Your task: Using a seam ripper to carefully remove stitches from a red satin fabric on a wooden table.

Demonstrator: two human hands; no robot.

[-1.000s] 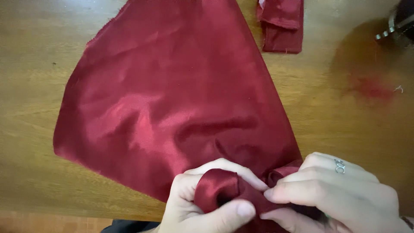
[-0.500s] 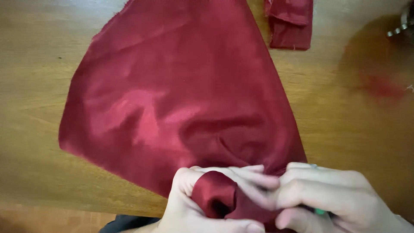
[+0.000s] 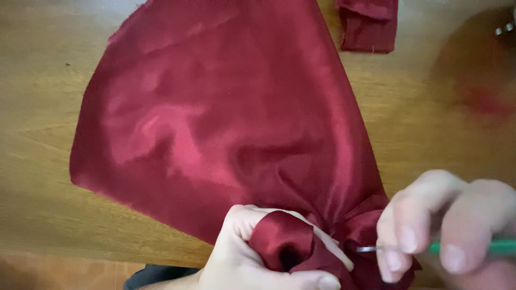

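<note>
Satin (image 3: 226,123) spread on table (image 3: 43,161), near corner bunched at bottom edge. Bunch gripped by left hand (image 3: 252,258), nearer. Green-handled tool (image 3: 430,248) pinched in right hand (image 3: 451,225), metal tip pointed leftward into gathered fold.

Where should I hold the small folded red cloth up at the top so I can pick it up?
Probably pinch the small folded red cloth by its lower edge, coming from the near side: that edge lies flat on the bare wooden table, while its far end runs out of view.
</note>
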